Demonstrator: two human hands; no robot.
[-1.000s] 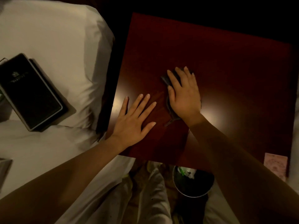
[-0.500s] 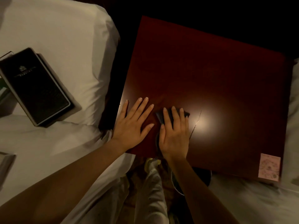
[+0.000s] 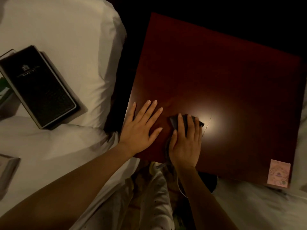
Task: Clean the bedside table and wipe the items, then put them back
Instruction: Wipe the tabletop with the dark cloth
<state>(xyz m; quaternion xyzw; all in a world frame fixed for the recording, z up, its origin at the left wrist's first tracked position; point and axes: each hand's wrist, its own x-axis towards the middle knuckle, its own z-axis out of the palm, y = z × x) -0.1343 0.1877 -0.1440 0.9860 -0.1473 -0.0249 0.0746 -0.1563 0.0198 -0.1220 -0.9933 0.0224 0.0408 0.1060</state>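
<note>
Right hand (image 3: 185, 143) presses a dark cloth (image 3: 186, 121) flat on the bedside table (image 3: 224, 77); left hand (image 3: 140, 125) lies flat, empty.

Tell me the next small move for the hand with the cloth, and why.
Probably sweep the dark folded cloth rightward across the red-brown wooden tabletop. The right hand presses it flat near the front-left edge, beside the left hand braced flat on the wood; the wide stretch toward the pink card lies ahead.

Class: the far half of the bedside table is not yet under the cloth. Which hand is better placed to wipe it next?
The right hand: it already presses the dark cloth flat on the bedside table. The left hand lies flat and empty, bracing near the edge.
</note>
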